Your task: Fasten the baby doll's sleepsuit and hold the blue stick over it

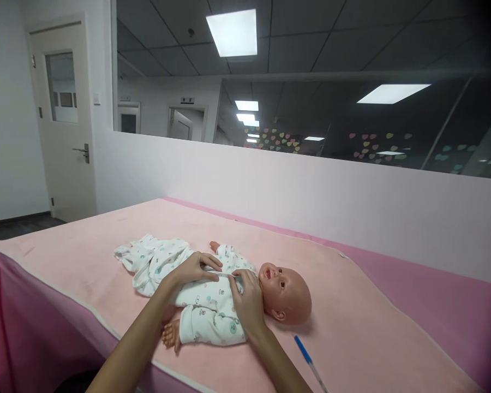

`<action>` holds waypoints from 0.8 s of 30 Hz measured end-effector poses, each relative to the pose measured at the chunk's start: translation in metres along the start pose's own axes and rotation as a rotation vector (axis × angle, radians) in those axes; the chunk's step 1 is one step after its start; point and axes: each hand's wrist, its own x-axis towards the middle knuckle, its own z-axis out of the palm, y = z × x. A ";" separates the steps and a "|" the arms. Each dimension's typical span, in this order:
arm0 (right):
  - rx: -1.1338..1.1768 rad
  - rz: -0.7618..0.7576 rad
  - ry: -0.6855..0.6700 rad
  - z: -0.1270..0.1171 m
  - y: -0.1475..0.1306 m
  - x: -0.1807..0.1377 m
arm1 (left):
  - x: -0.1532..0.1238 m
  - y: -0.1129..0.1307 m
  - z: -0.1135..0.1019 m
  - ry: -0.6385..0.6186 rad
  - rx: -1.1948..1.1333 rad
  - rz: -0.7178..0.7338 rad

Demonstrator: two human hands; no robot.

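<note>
A bald baby doll (288, 292) lies on its back, its head to the right. It wears white baby clothes (204, 297) with small coloured prints; the lower part spreads loosely to the left. My left hand (196, 268) rests over the doll's belly, thumb and fingers closed at the front of the clothes. Near the doll's neck, my right hand (247, 295) pinches the same front edge. A thin white strip, seemingly the edge of the clothes, runs between my fingertips. The doll's near hand (172, 334) pokes out of its sleeve.
The doll lies on a pink padded sheet (352, 327) covering a table. A slim clear stick with a blue cap (303, 349) lies near the front edge, right of my right forearm. A white wall (270, 185) with a window rises behind; a door (65, 147) stands far left.
</note>
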 end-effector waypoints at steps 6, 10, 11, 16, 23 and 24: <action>0.046 0.029 0.004 0.003 0.003 0.000 | -0.003 0.004 -0.002 -0.079 0.038 -0.019; 0.064 0.050 0.001 0.004 0.003 0.000 | -0.004 0.006 -0.002 -0.107 0.071 -0.038; 0.066 0.052 -0.002 0.004 0.003 0.000 | -0.004 0.006 -0.002 -0.103 0.081 -0.037; 0.077 0.068 0.001 0.003 0.001 0.000 | -0.005 0.009 -0.002 -0.092 0.056 -0.078; 0.068 0.050 0.029 0.003 0.003 -0.001 | -0.004 0.004 -0.001 -0.087 0.001 -0.063; 0.065 0.047 0.033 0.004 0.003 -0.001 | -0.004 0.004 0.000 -0.073 0.016 -0.055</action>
